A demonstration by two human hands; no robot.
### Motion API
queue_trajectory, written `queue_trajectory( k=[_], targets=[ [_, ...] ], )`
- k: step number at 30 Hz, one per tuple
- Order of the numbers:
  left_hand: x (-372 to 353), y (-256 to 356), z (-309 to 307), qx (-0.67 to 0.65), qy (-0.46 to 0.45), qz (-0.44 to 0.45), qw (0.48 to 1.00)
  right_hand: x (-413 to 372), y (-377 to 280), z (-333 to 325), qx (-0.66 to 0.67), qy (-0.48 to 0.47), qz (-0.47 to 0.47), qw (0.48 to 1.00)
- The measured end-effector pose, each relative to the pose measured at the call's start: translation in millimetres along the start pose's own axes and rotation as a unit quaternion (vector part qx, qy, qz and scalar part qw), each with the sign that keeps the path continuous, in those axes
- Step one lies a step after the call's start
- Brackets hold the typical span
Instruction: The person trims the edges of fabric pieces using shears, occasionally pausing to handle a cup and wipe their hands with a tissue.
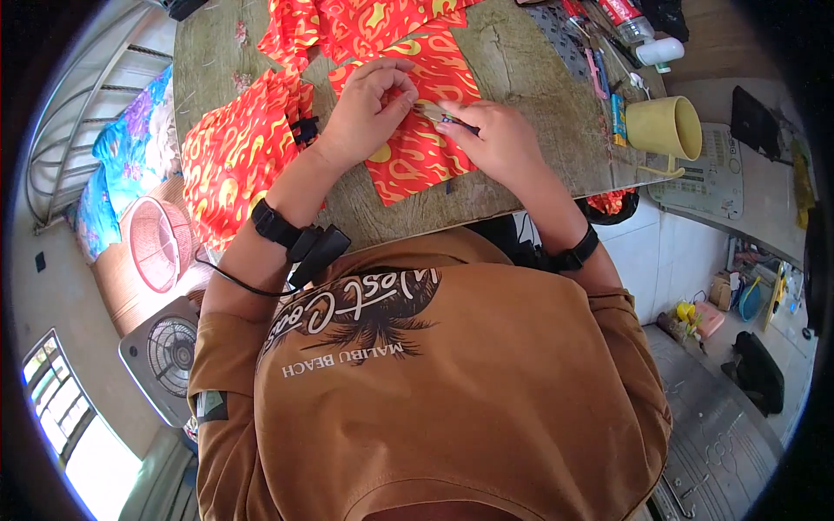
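A red cloth piece with a yellow and orange flame print [426, 161] lies flat on the worn wooden table beneath both hands. Over its upper left part, my left hand [369, 108] is closed, thumb and fingertips pinched together; what lies between them is too small to make out. My right hand [499, 139] grips small thread snips [460, 123], their pale blades pointing toward the left fingertips. The tool's tips nearly meet the left hand. Dark bands circle both wrists.
Stacked flame-print cloth [239, 156] lies at the left table edge, with more flame-print cloth [347, 26] at the back. A yellow mug [656, 128], white bottle [660, 52] and several tools stand or lie at the right. A fan [169, 352] is at the lower left.
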State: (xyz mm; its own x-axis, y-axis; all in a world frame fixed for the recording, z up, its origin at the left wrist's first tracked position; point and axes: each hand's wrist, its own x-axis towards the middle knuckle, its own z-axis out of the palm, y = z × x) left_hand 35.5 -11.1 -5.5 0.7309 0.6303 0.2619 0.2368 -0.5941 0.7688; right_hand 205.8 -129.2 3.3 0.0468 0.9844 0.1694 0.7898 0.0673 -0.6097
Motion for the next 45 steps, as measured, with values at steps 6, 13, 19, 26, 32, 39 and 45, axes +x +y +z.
queue_trajectory(
  k=[6,13,19,26,32,39,45],
  targets=[
    [-0.2,-0.3,0.0,0.010,0.000,0.009,1.000,0.1,-2.2,-0.4,-0.013,-0.013,0.016,1.000],
    [0.2,-1.9,0.3,-0.024,-0.005,-0.035,0.999,-0.5,-1.5,0.8,-0.031,-0.017,0.025,0.999],
    [3.1,-4.7,-2.9,-0.110,0.034,-0.069,0.991,-1.3,2.2,-1.2,0.031,0.017,0.055,0.998],
    [20.0,-25.2,-43.0,0.095,0.134,-0.092,0.982,-8.1,8.5,-9.2,0.056,0.092,0.026,0.994],
    [22.3,-29.1,-54.3,0.084,0.119,-0.124,0.981,-10.9,6.3,-7.3,0.070,0.096,0.016,0.993],
    [23.0,-25.6,-37.3,0.074,0.042,-0.117,0.990,-10.7,9.8,-3.1,0.036,0.084,0.014,0.996],
    [32.0,-1.9,-31.5,0.219,-0.011,-0.166,0.962,-12.4,9.8,-0.4,0.041,0.098,0.014,0.994]
  ],
)
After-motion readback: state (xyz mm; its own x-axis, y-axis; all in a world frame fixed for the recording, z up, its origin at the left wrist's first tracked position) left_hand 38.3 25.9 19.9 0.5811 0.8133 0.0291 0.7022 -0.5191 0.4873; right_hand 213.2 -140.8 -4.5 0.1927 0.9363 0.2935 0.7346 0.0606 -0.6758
